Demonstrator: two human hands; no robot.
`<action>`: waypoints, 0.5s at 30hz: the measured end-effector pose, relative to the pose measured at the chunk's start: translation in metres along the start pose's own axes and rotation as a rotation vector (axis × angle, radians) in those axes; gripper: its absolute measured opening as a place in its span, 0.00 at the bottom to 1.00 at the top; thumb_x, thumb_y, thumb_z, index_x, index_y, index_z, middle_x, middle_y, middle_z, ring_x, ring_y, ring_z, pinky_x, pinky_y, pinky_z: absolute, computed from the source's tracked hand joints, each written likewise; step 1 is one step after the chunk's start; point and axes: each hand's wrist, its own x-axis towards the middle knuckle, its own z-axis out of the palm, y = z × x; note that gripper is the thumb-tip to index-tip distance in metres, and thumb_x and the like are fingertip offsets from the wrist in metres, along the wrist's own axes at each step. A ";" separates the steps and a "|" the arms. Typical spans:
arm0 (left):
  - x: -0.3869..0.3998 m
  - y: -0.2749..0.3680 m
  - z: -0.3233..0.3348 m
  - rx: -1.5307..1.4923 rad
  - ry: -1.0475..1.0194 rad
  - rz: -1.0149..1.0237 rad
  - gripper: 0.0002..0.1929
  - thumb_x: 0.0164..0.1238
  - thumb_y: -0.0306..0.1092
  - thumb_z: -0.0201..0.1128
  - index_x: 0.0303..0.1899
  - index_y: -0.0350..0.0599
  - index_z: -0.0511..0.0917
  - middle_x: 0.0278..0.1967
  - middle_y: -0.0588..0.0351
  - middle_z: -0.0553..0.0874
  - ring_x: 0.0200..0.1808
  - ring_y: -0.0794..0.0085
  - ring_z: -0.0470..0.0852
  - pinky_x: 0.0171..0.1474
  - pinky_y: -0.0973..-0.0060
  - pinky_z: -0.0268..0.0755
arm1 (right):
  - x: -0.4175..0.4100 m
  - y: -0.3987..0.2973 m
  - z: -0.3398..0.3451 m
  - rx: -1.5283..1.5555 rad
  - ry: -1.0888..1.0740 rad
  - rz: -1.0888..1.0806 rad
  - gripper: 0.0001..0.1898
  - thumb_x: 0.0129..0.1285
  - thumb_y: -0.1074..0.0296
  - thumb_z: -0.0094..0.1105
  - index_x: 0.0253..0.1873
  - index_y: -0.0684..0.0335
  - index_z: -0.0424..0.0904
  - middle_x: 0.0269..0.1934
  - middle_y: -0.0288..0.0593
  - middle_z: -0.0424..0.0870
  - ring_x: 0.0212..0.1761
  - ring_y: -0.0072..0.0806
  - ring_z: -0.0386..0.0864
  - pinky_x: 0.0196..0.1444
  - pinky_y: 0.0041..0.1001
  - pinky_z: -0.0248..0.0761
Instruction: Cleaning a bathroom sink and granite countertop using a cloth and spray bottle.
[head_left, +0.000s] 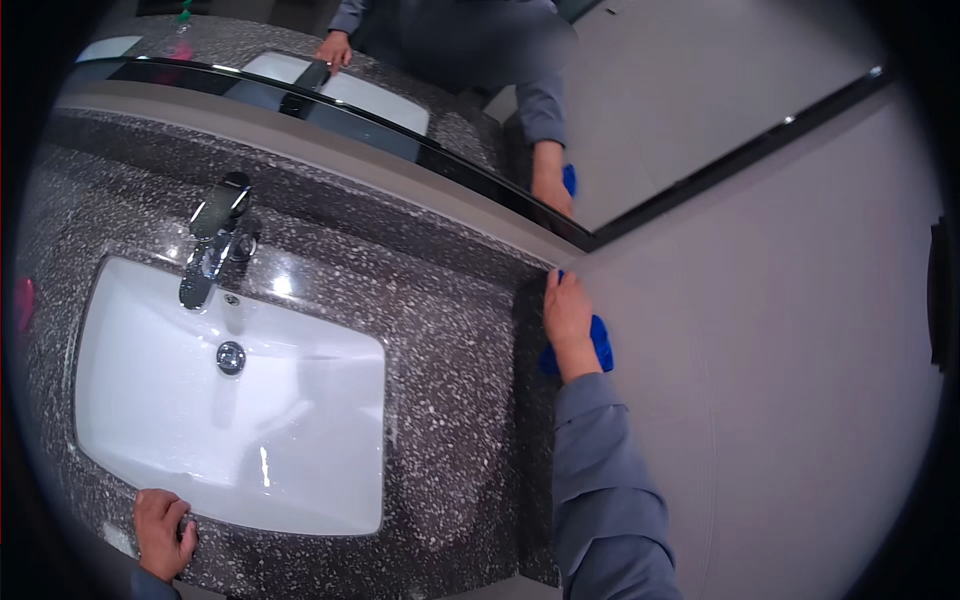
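Note:
My right hand (570, 311) presses a blue cloth (601, 343) against the top of the dark speckled side splash, close to the wall corner. Parts of the cloth stick out on both sides of the hand. At the lower left, my left hand (163, 529) rests on the front rim of the white basin (315, 435) with curled fingers and no object visible in it. Between the hands lies the speckled stone countertop (457, 420). A chrome faucet (214, 240) stands behind the basin, above a round metal drain stopper (231, 358).
A black-framed mirror (712, 97) above the backsplash (360, 217) reflects my arms and the cloth. The light grey wall (787, 360) borders the counter on the right, with a dark fixture (937, 292) at its far edge. A pink object (26, 304) shows at far left.

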 end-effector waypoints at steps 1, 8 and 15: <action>0.000 0.000 0.000 -0.001 0.000 0.038 0.11 0.50 0.31 0.66 0.36 0.40 0.79 0.38 0.47 0.77 0.44 0.49 0.75 0.52 0.54 0.65 | 0.009 0.003 0.004 0.014 0.006 -0.013 0.14 0.69 0.70 0.54 0.57 0.63 0.78 0.44 0.49 0.79 0.46 0.41 0.82 0.39 0.34 0.82; -0.003 0.000 -0.008 0.006 -0.009 -0.002 0.12 0.49 0.33 0.67 0.36 0.40 0.79 0.38 0.49 0.77 0.43 0.51 0.76 0.51 0.54 0.66 | -0.076 -0.022 -0.027 0.178 -0.149 0.182 0.09 0.66 0.74 0.56 0.50 0.65 0.77 0.45 0.54 0.79 0.47 0.47 0.82 0.43 0.40 0.80; 0.003 0.003 -0.003 0.001 0.036 0.051 0.12 0.49 0.33 0.67 0.36 0.41 0.79 0.37 0.49 0.77 0.43 0.51 0.76 0.50 0.54 0.66 | -0.216 -0.003 -0.121 0.326 -0.220 0.189 0.26 0.57 0.74 0.64 0.63 0.59 0.77 0.47 0.51 0.76 0.48 0.50 0.81 0.43 0.41 0.80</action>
